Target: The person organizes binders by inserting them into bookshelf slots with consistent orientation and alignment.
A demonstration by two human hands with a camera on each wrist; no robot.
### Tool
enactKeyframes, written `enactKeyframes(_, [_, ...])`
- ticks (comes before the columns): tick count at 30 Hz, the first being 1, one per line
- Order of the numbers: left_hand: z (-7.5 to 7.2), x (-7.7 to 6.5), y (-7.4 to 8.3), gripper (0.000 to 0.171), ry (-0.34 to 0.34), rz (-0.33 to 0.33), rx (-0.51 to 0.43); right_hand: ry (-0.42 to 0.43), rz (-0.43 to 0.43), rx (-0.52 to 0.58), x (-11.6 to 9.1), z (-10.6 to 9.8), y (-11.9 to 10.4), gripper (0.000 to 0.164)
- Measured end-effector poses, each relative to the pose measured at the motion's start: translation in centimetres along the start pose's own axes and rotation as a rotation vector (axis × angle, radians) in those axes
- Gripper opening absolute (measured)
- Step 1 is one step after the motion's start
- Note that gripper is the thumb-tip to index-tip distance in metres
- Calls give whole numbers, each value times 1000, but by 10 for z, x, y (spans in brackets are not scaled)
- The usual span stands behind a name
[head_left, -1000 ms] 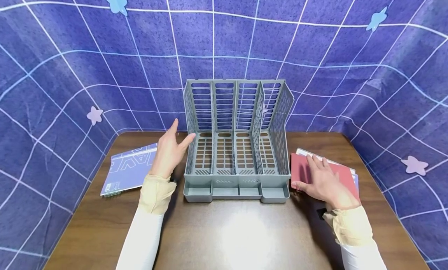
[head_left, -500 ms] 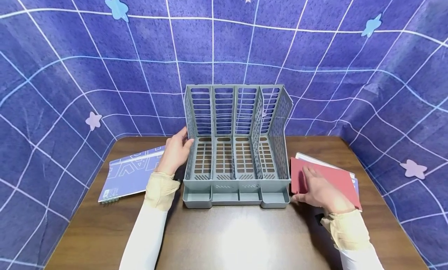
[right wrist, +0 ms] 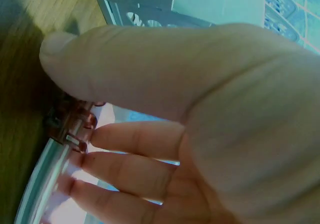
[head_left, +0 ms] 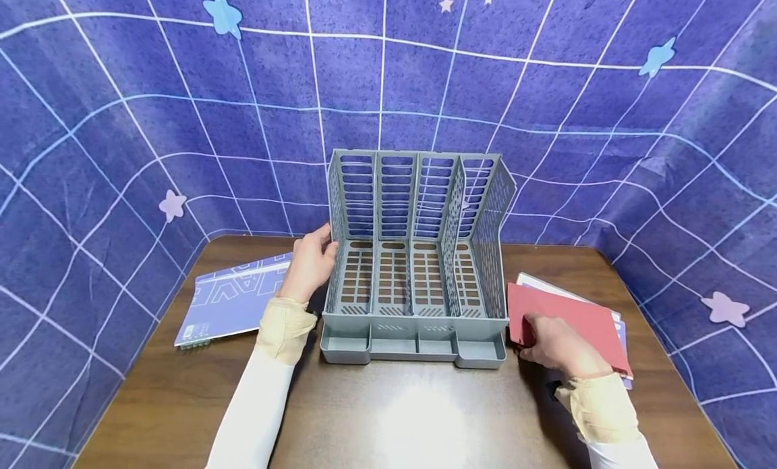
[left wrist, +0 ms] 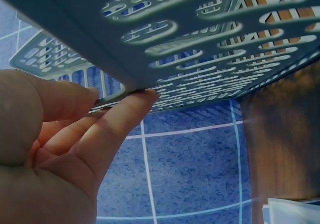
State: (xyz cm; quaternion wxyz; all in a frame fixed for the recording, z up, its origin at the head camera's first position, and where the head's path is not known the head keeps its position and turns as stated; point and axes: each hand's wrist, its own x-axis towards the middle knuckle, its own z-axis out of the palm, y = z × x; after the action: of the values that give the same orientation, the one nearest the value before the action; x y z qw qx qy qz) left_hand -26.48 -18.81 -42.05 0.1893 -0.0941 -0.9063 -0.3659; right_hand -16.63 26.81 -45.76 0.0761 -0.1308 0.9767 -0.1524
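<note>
- Fingers and thumb of the person's left hand (head_left: 308, 265) are drawn together in a pinch on the far, left-hand edge of a gray file rack (head_left: 413, 325).
- Right-hand fingers are bent, their tips beside reddish binding rings (right wrist: 75, 129) in the right wrist view, with the thumb set apart from them; whether they have hold of anything cannot be told.
- This right hand (head_left: 561, 347) lies over the near left part of a red notebook (head_left: 585, 324), just right of the rack.
- Under the red notebook, a white-edged item (head_left: 534, 280) shows along the far side and a bluish item (head_left: 621, 330) at the right end.
- Upright in the middle of a brown wooden table (head_left: 340, 415), the rack has four slots side by side and a row of small trays along its near side.
- Left of the rack lies a blue notebook (head_left: 233, 304) with white lettering, partly behind the left hand.
- Beyond the table hangs a blue-violet cloth (head_left: 419, 84) with a white grid and stars.
</note>
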Motion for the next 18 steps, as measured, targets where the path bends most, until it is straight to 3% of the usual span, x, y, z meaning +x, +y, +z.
enactKeyframes(10, [1,2,-3,31,10,16,10,-51,43,-32,4,-2,-1,33])
enactKeyframes(18, [3,1,-3,40,0,-17,2,-61,42,-42,3,-3,0,29])
